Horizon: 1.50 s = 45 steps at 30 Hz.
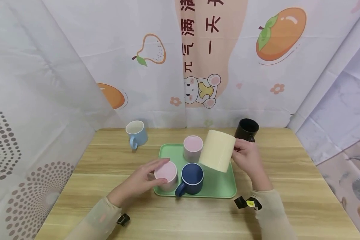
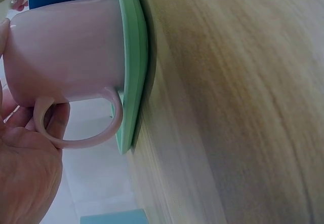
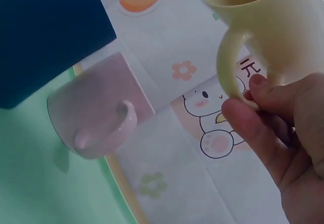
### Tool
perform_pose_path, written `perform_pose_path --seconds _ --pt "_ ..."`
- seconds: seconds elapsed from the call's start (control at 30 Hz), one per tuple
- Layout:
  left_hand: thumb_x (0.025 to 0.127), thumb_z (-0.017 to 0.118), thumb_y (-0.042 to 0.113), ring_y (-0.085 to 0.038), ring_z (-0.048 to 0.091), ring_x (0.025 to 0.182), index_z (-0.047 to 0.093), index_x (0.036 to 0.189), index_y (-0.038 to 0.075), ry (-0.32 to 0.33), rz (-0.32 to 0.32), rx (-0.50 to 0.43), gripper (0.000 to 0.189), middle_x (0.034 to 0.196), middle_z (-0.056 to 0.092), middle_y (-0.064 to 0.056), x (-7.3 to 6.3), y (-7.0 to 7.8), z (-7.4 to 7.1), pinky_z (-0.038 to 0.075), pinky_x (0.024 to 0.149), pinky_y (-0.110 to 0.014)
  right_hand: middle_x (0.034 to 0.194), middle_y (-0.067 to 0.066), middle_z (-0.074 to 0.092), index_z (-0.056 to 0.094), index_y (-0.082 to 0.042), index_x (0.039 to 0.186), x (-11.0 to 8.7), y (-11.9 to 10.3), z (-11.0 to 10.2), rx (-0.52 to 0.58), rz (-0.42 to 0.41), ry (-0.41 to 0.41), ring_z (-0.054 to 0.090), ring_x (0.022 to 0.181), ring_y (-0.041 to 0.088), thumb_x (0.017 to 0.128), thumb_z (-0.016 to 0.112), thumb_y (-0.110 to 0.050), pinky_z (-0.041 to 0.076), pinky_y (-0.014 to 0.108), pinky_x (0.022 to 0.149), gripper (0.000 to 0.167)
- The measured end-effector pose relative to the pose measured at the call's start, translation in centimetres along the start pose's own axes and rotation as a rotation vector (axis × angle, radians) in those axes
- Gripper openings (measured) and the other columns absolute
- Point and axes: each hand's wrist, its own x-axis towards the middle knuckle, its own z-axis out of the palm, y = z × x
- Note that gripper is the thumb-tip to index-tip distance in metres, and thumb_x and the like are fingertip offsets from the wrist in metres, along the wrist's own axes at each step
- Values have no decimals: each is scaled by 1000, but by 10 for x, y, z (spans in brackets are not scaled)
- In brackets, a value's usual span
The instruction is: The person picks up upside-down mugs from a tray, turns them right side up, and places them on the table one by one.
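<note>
My right hand (image 1: 247,156) pinches the handle of a pale yellow mug (image 1: 217,150); the mug is tilted in the air over the right part of a green tray (image 1: 214,186). At the tray's front left corner stands a pink mug (image 1: 166,175). My left hand (image 1: 142,178) holds it near the top, thumb on the near side and fingers on the far side. In the left wrist view the pink mug's handle (image 2: 86,142) sticks out beside the hand. A navy mug (image 1: 192,178) stands right of that pink mug, and a second pink mug (image 1: 193,150) is behind on the tray.
A light blue mug (image 1: 137,134) stands on the wooden table (image 1: 108,166) at the back left. A black mug (image 1: 246,129) is at the back right, partly behind my right hand. A printed cloth (image 1: 123,30) hangs along the table's back edge.
</note>
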Motion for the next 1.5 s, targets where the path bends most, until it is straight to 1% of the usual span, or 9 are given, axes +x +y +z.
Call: perform_pose_path --seconds 0.17,0.37,0.5,0.6,0.8,1.0,1.23,1.43,1.5 --pt "99 85 33 -31 54 149 54 163 18 -1 8 4 73 165 54 -4 -1 -1 0 50 117 -56 66 -7 66 75 -10 68 0 -9 5 140 110 -14 51 57 1 81 71 19 42 17 51 31" --pt "99 84 33 -31 54 149 54 163 17 0 2 -5 73 165 54 -4 0 -1 -1 51 116 -55 64 -11 64 74 6 73 0 -20 7 378 341 -23 50 56 5 85 71 19 41 19 47 19" --pt "99 84 31 -31 54 149 54 162 14 -7 10 -31 72 165 53 -6 0 0 0 54 114 -49 71 -6 73 77 12 82 -1 -24 9 503 491 -70 64 61 11 92 69 16 58 25 54 13" --pt "99 84 30 -32 53 149 54 162 13 -11 14 -40 72 166 53 -7 0 1 0 55 113 -45 79 -2 77 82 6 90 -1 -26 10 572 583 -104 72 67 16 96 66 14 67 35 64 20" --pt "99 84 31 -32 52 149 53 163 12 -12 4 -56 73 167 51 -8 0 1 0 56 111 -41 77 1 73 83 -10 96 0 -26 11 660 710 -125 72 72 13 101 61 13 67 31 70 32" --pt "100 83 32 -32 55 146 52 164 15 -21 -12 -86 73 167 50 -9 0 2 -1 60 104 -37 87 -1 76 81 2 106 0 -23 12 717 810 -163 72 80 12 104 62 8 65 26 75 20" --pt "100 82 35 -35 56 146 52 164 14 -37 -35 -78 74 167 50 -10 0 6 -2 60 104 -38 88 1 74 82 -11 96 0 -20 13 758 843 -214 73 79 10 106 59 7 63 21 74 31" --pt "100 84 34 -34 60 141 54 161 9 -44 -34 -88 73 164 54 -11 2 7 -4 61 101 -35 87 3 74 77 12 109 0 -18 17 771 862 -240 73 79 9 107 57 8 63 20 74 20" --pt "98 86 33 -32 61 138 57 159 8 -43 -31 -98 72 160 58 -11 4 7 -6 60 103 -35 87 2 75 77 13 108 0 -19 18 789 873 -251 73 79 9 107 57 8 63 19 74 21"
